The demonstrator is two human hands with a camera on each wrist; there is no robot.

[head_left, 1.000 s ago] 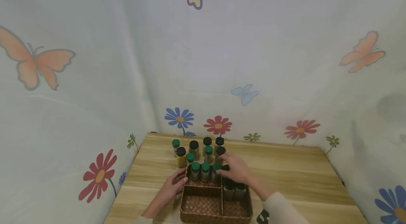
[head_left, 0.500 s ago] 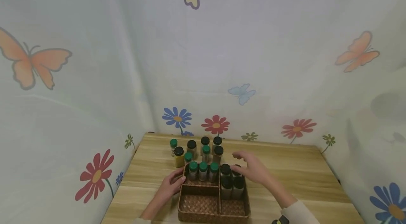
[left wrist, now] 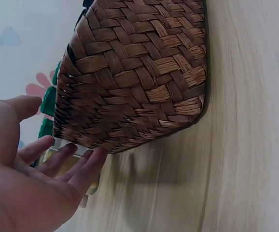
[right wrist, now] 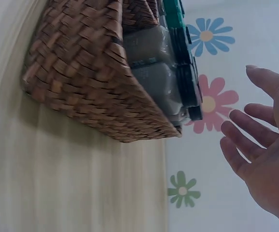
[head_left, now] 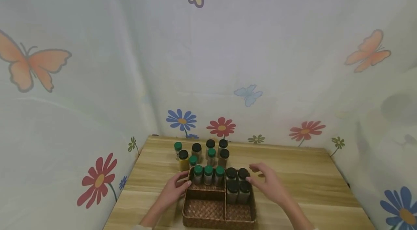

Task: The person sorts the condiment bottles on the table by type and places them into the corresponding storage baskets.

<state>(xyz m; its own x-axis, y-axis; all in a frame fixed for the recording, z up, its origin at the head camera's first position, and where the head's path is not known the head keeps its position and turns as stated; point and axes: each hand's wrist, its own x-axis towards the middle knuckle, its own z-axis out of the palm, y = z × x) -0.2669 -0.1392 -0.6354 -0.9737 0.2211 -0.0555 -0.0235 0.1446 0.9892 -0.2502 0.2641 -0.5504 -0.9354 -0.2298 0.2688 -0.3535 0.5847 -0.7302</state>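
A brown woven basket (head_left: 204, 211) with compartments stands on the table. Its back left compartment holds three green-capped spice jars (head_left: 208, 175); several black-capped spice jars (head_left: 232, 192) fill the back of the right one. At the basket's left back corner is my left hand (head_left: 173, 189); in the left wrist view its fingertips (left wrist: 97, 157) touch the woven wall, with the fingers loosely extended. My right hand (head_left: 270, 183) holds nothing. It hovers off the basket's right back corner, near the black caps, fingers spread and relaxed in the right wrist view.
Behind the basket, a loose group of jars stands on the wooden table (head_left: 299, 179), among them a yellow-filled jar (head_left: 184, 163), a brown-filled jar (head_left: 223, 161) and small green-capped ones. A flower-printed curtain (head_left: 293, 88) rises past the table's back edge.
My right hand has moved right, from the green-capped jars across the black-capped ones to beside the basket. My left hand stays at the basket's corner. The camera view has shifted slightly.
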